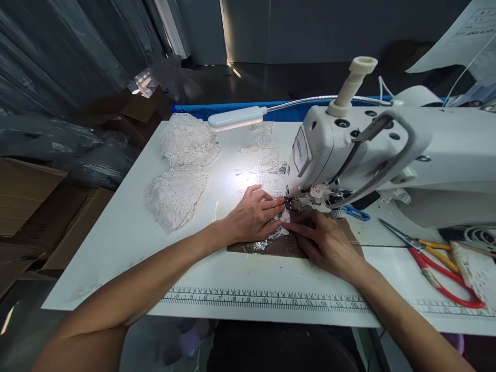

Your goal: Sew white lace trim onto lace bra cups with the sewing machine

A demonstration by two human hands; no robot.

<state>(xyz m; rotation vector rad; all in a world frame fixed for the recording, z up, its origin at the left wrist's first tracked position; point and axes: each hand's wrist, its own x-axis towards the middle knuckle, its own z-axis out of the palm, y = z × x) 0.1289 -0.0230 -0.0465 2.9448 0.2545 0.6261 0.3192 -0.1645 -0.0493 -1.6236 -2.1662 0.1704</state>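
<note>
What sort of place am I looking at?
Probably a garment sewing workshop: an industrial-looking sewing machine, scissors with red handles, and piles of white lace pieces on the worktable.

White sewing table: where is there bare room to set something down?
The white table, left front: between the lower white lace pile and left forearm. A narrow strip lies between the flat brown sheet and printed black ruler. Crowded: beside the white sewing machine, where left hand and right hand sit, and around red-handled scissors.

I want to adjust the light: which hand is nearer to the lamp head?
Left. The left hand, on lace, is in front of the lamp head; the right hand is farther right.
</note>
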